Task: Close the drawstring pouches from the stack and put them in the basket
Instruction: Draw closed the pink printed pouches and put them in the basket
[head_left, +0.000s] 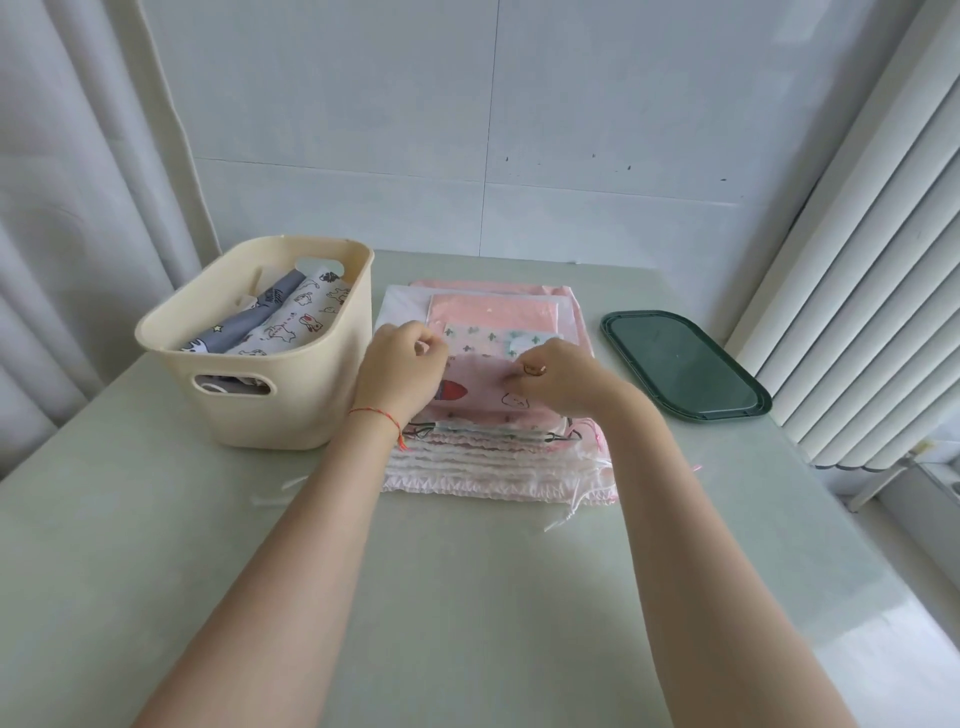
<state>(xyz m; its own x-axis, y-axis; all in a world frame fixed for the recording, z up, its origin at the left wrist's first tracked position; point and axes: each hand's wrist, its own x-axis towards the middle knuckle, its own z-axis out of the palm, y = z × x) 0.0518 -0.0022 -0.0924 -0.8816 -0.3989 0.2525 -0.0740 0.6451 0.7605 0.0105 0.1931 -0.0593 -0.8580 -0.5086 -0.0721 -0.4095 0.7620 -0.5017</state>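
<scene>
A stack of flat drawstring pouches (493, 457) lies in the middle of the table, pink and white, ruffled openings toward me. The top pouch (480, 387) is pale pink with small cartoon prints. My left hand (400, 371) pinches its far left corner with curled fingers. My right hand (558, 374), wearing a ring, pinches its far right corner. To the left stands a cream plastic basket (291, 410) holding a grey pouch (249, 317) and a white printed pouch (296, 322).
A dark green tray-like lid (685, 364) lies to the right of the stack. White cords (275, 496) trail on the table at the stack's near left and right. Curtains hang on the left, a ribbed radiator-like panel on the right.
</scene>
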